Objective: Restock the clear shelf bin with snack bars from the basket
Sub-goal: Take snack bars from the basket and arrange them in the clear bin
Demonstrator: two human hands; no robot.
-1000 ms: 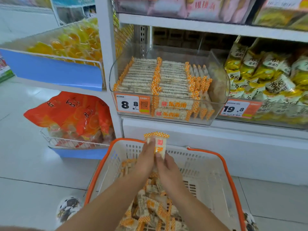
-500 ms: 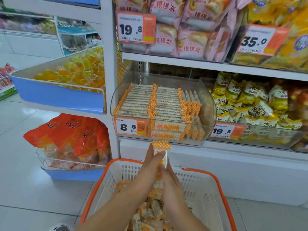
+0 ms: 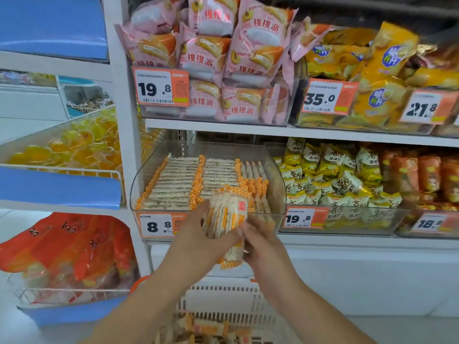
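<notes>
2 hands (image 3: 198,240), 5 price tags (image 3: 161,86)

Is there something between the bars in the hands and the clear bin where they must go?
Nothing visible blocks them. Both hands hold the stack of snack bars before the clear bin; only its low front wall must be cleared, and its top is open.

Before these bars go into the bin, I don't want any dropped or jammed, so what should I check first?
1. Both hands hold the bundle of bars: left hand and right hand grip it. Ok.
2. Bundle raised to the clear bin: level with its front. Ok.
3. Free space in the bin: gap at its right side. Ok.
4. Bars aligned with the rows: cannot tell.
5. Basket below: ok.
</notes>
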